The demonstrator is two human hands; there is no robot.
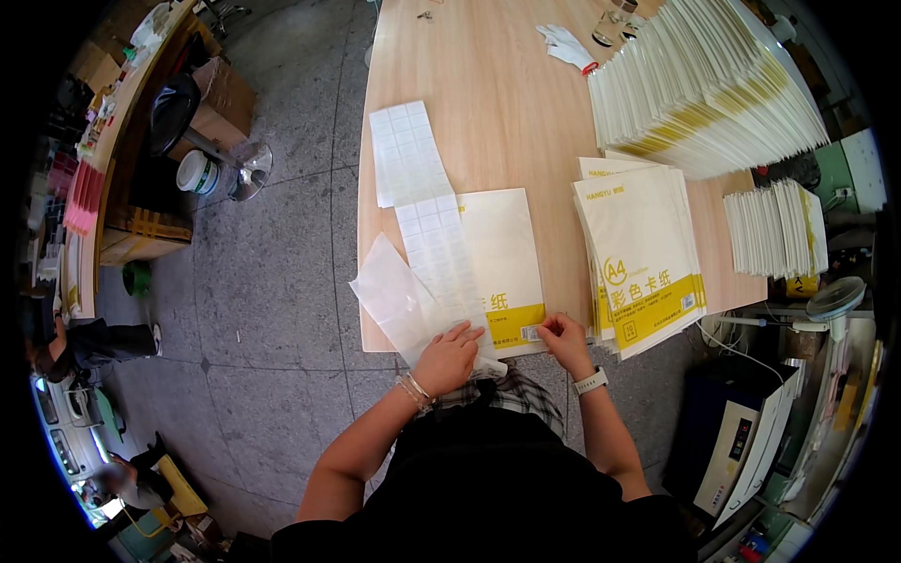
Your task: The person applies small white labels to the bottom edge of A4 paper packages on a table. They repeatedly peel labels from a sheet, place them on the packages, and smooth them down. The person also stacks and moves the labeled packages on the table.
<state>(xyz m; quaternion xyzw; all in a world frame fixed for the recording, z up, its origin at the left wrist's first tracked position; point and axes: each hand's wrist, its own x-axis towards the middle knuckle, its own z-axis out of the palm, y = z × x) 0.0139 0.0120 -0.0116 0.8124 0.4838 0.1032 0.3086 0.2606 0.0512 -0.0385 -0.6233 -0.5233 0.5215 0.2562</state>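
The paper pack [502,267] lies flat at the near edge of the counter [497,103]. The left hand [448,359] rests nearly flat, fingers spread, on a sticker sheet [427,249] draped over the pack's left side. The right hand [565,340] is pinched at the pack's lower right corner, apparently on a small label; the fingertips are too small to tell for sure. A loose backing sheet [385,296] left of the pack overhangs the counter and could slide off. The label could go on crooked if the pack shifts.
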